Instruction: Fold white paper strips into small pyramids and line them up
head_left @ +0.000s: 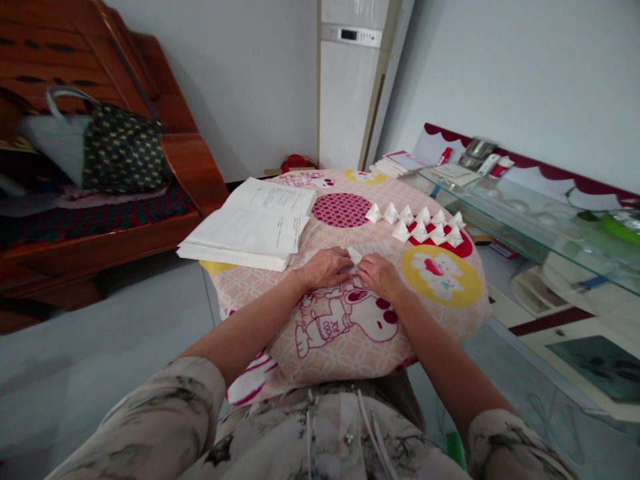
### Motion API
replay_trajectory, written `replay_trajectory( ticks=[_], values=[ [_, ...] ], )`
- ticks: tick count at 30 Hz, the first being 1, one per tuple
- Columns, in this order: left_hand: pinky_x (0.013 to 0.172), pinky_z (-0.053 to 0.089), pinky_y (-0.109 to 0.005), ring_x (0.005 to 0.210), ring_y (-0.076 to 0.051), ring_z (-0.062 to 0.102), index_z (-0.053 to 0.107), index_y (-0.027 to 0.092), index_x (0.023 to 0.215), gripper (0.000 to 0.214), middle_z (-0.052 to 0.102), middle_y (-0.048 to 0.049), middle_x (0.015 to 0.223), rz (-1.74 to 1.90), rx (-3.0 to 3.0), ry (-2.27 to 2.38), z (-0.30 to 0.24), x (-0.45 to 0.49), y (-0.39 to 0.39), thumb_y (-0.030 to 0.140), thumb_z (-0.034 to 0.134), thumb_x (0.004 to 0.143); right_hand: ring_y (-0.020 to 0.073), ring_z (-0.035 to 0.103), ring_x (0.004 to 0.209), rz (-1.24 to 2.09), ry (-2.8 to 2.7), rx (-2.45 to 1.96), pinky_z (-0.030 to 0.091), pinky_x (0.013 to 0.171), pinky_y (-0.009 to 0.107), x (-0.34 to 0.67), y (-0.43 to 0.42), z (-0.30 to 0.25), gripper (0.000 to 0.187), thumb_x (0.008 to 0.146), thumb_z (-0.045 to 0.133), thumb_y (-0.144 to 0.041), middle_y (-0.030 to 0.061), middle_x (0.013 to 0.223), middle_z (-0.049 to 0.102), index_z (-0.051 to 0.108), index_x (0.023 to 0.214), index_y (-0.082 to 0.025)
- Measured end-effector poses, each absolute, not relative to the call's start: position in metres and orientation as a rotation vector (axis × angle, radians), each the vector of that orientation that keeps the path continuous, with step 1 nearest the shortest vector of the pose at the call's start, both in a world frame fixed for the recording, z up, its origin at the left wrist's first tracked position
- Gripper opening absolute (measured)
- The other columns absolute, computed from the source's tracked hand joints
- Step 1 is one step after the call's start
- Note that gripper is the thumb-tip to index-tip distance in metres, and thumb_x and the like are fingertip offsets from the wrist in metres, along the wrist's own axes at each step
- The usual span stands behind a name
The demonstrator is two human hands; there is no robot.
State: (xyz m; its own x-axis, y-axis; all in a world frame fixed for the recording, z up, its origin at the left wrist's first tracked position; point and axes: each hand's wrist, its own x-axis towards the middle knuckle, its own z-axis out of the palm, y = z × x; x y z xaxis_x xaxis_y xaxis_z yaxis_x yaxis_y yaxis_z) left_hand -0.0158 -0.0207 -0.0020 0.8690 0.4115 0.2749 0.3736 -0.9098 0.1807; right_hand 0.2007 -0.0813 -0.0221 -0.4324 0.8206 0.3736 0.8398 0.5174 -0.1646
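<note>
Both hands meet over the near middle of a round table covered with a pink patterned cloth (350, 360). Between them is a small piece of white paper (355, 256), partly hidden by the fingers. My left hand (327, 267) has its fingers closed on the paper's left side. From the right, my right hand (380, 273) pinches the same paper. Several small folded white paper pieces (421, 231) stand in two rows at the table's right side. To the left lies an open stack of printed sheets (250, 223), like a thick book.
A glass-topped cabinet (540, 233) with cups and other items stands right of the table. At the left is a wooden bench (190, 167) bearing a dark patterned bag (123, 147). A tall white air conditioner (347, 100) stands behind. More papers (397, 164) are stacked at the back right.
</note>
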Motion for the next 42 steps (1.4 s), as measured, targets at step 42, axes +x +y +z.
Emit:
replay_trajectory(
  ticks=[42],
  values=[
    [0.069,0.043,-0.028,0.070,-0.016,0.058,0.075,0.017,0.080,0.015,0.071,-0.0046,0.075,0.573,2.398,1.232,-0.004,-0.019,0.002,0.029,0.068,0.086,0.0169,0.060,0.062,0.523,-1.574,-1.586,0.047,0.063,0.028,0.207,-0.059,-0.017,0.014,0.068,0.066,-0.020,0.0004,0.066,0.070,0.078,0.076,-0.017]
  ],
)
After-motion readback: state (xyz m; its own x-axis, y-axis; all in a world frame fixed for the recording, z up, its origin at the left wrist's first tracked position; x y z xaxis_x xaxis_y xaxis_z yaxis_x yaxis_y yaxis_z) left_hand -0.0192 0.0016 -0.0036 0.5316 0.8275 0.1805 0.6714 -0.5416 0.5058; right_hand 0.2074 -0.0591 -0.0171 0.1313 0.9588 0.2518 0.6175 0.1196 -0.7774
